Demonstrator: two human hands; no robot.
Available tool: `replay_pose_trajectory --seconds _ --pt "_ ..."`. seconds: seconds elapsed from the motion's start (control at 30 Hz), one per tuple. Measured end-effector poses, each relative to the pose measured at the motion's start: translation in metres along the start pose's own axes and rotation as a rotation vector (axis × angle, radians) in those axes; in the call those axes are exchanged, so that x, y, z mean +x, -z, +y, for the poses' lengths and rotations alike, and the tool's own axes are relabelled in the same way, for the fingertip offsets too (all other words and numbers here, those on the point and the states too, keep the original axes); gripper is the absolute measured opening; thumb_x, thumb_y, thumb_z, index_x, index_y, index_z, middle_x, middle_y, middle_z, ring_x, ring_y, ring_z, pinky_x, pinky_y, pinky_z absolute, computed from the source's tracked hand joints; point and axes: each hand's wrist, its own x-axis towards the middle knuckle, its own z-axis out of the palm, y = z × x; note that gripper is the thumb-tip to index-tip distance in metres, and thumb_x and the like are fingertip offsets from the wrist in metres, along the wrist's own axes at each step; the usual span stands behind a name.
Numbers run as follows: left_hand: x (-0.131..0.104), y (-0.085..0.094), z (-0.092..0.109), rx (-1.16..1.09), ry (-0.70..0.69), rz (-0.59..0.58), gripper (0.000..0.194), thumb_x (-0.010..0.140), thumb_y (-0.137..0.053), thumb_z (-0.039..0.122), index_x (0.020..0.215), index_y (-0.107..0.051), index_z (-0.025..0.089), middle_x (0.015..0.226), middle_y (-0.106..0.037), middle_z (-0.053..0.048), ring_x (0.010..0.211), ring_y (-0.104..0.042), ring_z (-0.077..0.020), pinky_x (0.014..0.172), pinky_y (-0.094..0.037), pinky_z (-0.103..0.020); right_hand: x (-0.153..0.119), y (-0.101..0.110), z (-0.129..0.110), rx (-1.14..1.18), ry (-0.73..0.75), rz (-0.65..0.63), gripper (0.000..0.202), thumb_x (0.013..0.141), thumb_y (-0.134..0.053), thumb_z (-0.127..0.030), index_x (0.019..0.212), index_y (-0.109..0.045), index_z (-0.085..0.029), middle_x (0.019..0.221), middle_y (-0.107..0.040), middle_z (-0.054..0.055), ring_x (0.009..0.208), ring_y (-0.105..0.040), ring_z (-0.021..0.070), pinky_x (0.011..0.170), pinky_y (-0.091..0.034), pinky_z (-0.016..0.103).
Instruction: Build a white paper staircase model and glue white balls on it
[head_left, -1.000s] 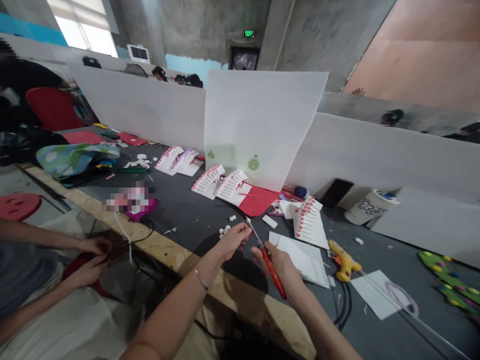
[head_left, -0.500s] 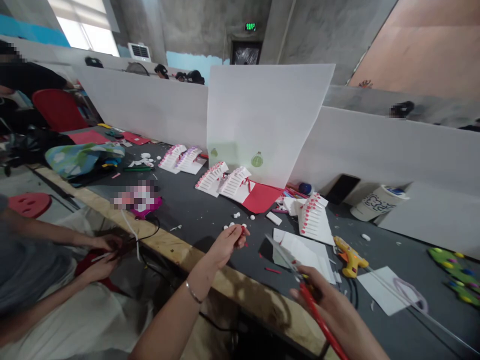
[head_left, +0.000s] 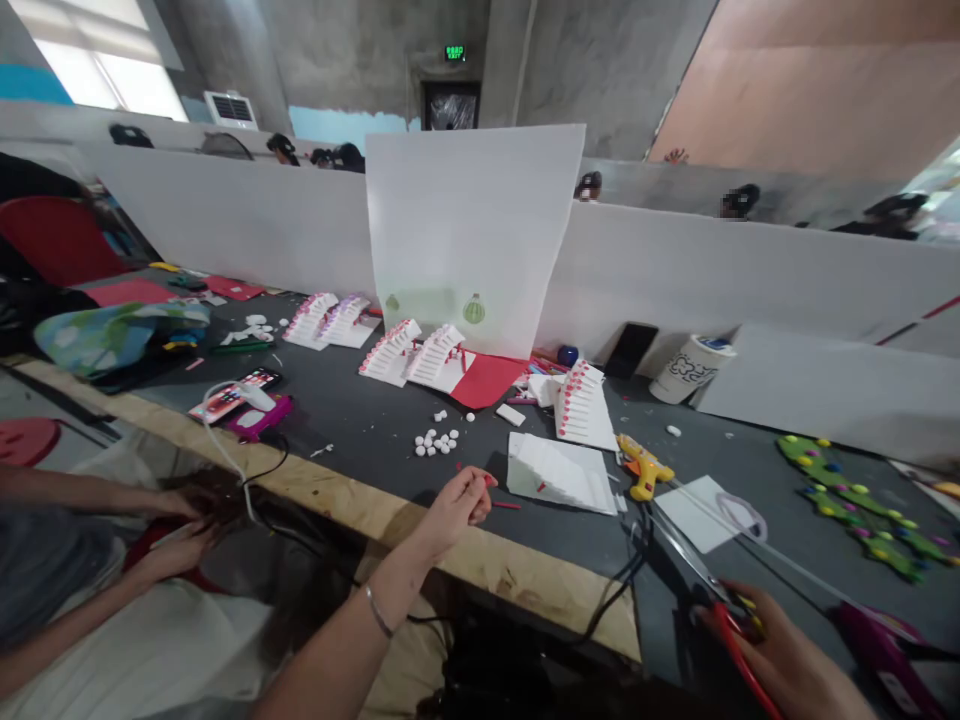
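Note:
My left hand (head_left: pixel 461 500) is closed in a pinch over the table's front edge, with a small red piece (head_left: pixel 489 480) at its fingertips. At the lower right, my right hand (head_left: pixel 772 640) is closed round the handles of long scissors (head_left: pixel 694 565), whose blades point up and left towards a yellow glue gun (head_left: pixel 645 468). White round pieces (head_left: pixel 436 442) lie beyond my left hand. To its right is a folded white paper piece (head_left: pixel 562 472); a thin red strip (head_left: pixel 506 505) lies just beside the hand.
White stepped paper models (head_left: pixel 581 405) stand along the table (head_left: pixel 337 400), before a tall white board (head_left: pixel 469 220). A paper cup (head_left: pixel 686 370) and black phone (head_left: pixel 631 350) are at the right. At left, a person's hands (head_left: pixel 180 530) hold something red. Cables hang over the wooden edge.
My right hand has moved right with the scissors, away from the folded paper. My left hand stays pinched. The view has shifted to the right.

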Motion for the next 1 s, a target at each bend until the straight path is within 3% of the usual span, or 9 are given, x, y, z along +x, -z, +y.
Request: replay_pose_trajectory --seconds 0.2,0.37,0.43,0.5,0.57,0.67,0.73,0.83,1.0 --pt "-0.015 -0.013 0.004 0.094 0.017 -0.056 0.043 0.080 -0.061 0.057 0.091 -0.048 0.018 0.058 -0.042 0.008 0.051 -0.031 -0.0071 0.052 -0.021 -0.024 0.022 -0.010 0.028 0.084 0.177 -0.047 0.054 0.065 -0.058 -0.057 0.105 -0.065 -0.023 0.075 -0.073 0.009 0.068 -0.069 0.0301 0.062 -0.053 0.039" --pt "-0.021 -0.019 0.012 0.214 -0.003 -0.082 0.039 0.082 -0.059 0.055 0.088 -0.048 0.018 0.063 -0.046 0.006 0.056 -0.037 -0.0084 0.057 -0.029 -0.025 0.022 -0.009 0.037 -0.075 0.304 0.101 0.049 0.072 -0.051 -0.053 0.106 -0.068 -0.021 0.091 -0.073 0.016 0.080 -0.069 0.0354 0.071 -0.052 0.047" --pt "-0.022 -0.022 0.013 0.256 -0.024 -0.091 0.036 0.084 -0.057 0.053 0.085 -0.049 0.018 0.066 -0.049 0.004 0.059 -0.041 -0.0096 0.060 -0.033 -0.026 0.012 -0.004 0.016 -0.146 0.348 0.205 0.045 0.077 -0.047 -0.052 0.099 -0.070 -0.020 0.095 -0.072 0.018 0.084 -0.067 0.0381 0.075 -0.050 0.052" --pt "-0.024 -0.025 0.011 0.290 -0.038 -0.112 0.034 0.085 -0.056 0.051 0.085 -0.051 0.017 0.068 -0.051 0.002 0.062 -0.045 -0.0108 0.062 -0.036 -0.026 0.000 0.000 -0.023 -0.062 0.365 0.284 0.039 0.083 -0.046 -0.049 0.096 -0.070 -0.021 0.093 -0.071 0.017 0.081 -0.066 0.0339 0.074 -0.051 0.048" --pt "-0.025 -0.030 0.009 0.308 -0.036 -0.132 0.033 0.086 -0.055 0.050 0.085 -0.053 0.017 0.067 -0.052 0.002 0.062 -0.047 -0.0115 0.063 -0.038 -0.027 -0.014 -0.001 -0.073 0.188 0.397 0.248 0.034 0.087 -0.048 -0.047 0.100 -0.069 -0.023 0.081 -0.070 0.010 0.068 -0.065 0.0242 0.063 -0.052 0.036" --pt "-0.029 -0.038 0.008 0.332 -0.006 -0.167 0.031 0.088 -0.053 0.048 0.084 -0.055 0.017 0.065 -0.053 0.002 0.062 -0.049 -0.0120 0.064 -0.039 -0.026 -0.031 -0.010 -0.146 0.479 0.460 0.104 0.027 0.091 -0.053 -0.040 0.106 -0.068 -0.023 0.088 -0.069 0.007 0.072 -0.064 0.0188 0.067 -0.053 0.030" --pt "-0.032 -0.043 0.008 0.343 0.017 -0.192 0.029 0.088 -0.053 0.046 0.083 -0.055 0.017 0.066 -0.053 0.002 0.062 -0.049 -0.0121 0.064 -0.039 -0.026 -0.037 -0.017 -0.179 0.576 0.490 0.062 0.025 0.092 -0.054 -0.037 0.108 -0.067 -0.023 0.087 -0.069 0.007 0.075 -0.063 0.0180 0.069 -0.052 0.029" --pt "-0.035 -0.046 0.008 0.361 0.042 -0.221 0.027 0.087 -0.054 0.043 0.081 -0.056 0.017 0.068 -0.054 0.002 0.064 -0.049 -0.0120 0.064 -0.039 -0.025 -0.039 -0.025 -0.202 0.633 0.505 0.021 0.021 0.091 -0.056 -0.034 0.103 -0.069 -0.023 0.085 -0.069 0.005 0.076 -0.063 0.0177 0.069 -0.052 0.029" --pt "-0.035 -0.045 0.002 0.339 0.074 -0.251 0.026 0.085 -0.058 0.042 0.086 -0.059 0.016 0.072 -0.057 0.001 0.067 -0.051 -0.0125 0.065 -0.041 -0.025 -0.037 -0.029 -0.204 0.628 0.499 -0.023 0.015 0.092 -0.056 -0.027 0.087 -0.070 -0.024 0.081 -0.068 0.003 0.074 -0.062 0.0160 0.068 -0.051 0.027"
